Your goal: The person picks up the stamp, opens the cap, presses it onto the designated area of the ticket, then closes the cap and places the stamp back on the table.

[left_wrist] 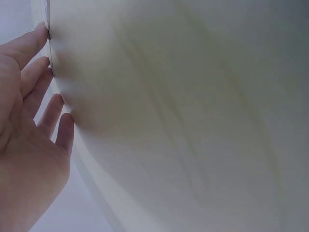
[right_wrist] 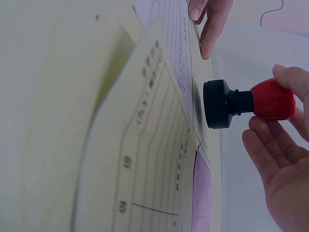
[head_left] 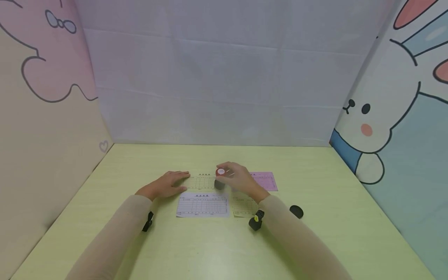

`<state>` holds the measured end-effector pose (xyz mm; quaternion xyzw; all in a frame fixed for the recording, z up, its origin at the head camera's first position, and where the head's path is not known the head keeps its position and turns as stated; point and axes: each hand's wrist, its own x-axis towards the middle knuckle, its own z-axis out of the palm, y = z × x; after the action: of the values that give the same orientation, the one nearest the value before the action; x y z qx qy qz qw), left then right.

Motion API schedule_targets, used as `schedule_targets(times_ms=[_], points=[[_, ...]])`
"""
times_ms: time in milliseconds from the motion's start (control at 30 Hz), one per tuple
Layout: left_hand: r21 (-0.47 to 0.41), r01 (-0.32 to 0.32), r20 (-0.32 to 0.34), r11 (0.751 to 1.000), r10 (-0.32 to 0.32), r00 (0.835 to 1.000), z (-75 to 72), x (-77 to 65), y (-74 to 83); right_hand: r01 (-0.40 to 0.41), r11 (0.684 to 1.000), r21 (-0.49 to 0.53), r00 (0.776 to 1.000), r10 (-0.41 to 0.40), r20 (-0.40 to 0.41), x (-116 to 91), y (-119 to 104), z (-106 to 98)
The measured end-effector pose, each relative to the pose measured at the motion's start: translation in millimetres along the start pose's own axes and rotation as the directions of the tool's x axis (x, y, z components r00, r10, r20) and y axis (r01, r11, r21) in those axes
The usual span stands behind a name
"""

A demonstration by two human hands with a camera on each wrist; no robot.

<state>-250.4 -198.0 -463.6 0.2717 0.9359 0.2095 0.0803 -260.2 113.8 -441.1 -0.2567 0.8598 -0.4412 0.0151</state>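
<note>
My right hand (head_left: 242, 182) pinches a stamp by its red knob, between thumb and fingers. The stamp (right_wrist: 218, 104) has a wide black base, which faces the far-left pale yellow form (head_left: 200, 182) and hangs just over it. At that form's left edge my left hand (head_left: 168, 184) rests with its fingers extended, fingertips at the paper and tabletop. In the left wrist view this hand (left_wrist: 34, 125) has its fingers spread, nothing in its grasp. Below the far-left form lies a white printed form (head_left: 203, 205).
A second pale yellow form (head_left: 243, 206) lies partly under my right forearm; in the right wrist view its edge lifts off the table. Behind it is a pink form (head_left: 266, 181). A round black disc (head_left: 296, 211) sits right of my right forearm. Fabric walls enclose the table (head_left: 196, 249).
</note>
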Motion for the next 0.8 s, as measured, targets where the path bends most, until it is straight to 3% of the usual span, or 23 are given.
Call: schedule_targets(times_ms=[367,800], points=[[-0.002,0.002,0.008,1.0,-0.002,1.0,-0.9,-0.4,1.3,-0.016,0.999,-0.036,1.0,0.016,0.01,2.0,1.6,3.4],[-0.009,-0.001,0.003,1.0,0.001,1.0,-2.2,-2.8,4.3,-0.021,1.0,-0.003,1.0,0.021,0.011,1.9,3.2,1.8]])
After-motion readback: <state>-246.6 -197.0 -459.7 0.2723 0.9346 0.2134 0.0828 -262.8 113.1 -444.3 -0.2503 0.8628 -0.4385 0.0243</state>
